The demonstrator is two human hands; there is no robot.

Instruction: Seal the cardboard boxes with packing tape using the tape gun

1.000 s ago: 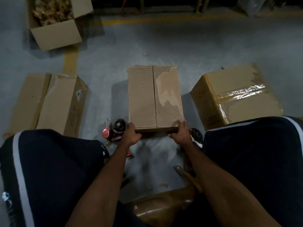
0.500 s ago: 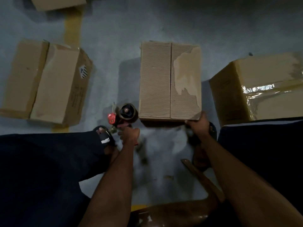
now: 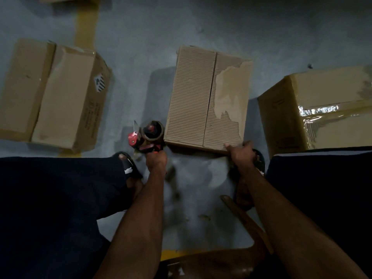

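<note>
A ribbed cardboard box [image 3: 207, 99] stands on the grey floor in front of me, its two top flaps closed with a bare seam down the middle and a torn patch on the right flap. My right hand [image 3: 240, 156] grips its near right corner. My left hand [image 3: 156, 159] grips the handle of the red and black tape gun [image 3: 147, 135], which sits on the floor just left of the box's near left corner, its brown tape roll facing up.
A plain cardboard box [image 3: 60, 97] lies at the left. A box sealed with shiny tape [image 3: 320, 109] stands at the right. My knees in dark shorts and sandalled feet [image 3: 128, 168] flank the hands. A wooden stool [image 3: 231, 258] is under me.
My left hand left the box's near edge and took the tape gun's handle. The right hand slid to the box's right corner. The view tilted further down.
</note>
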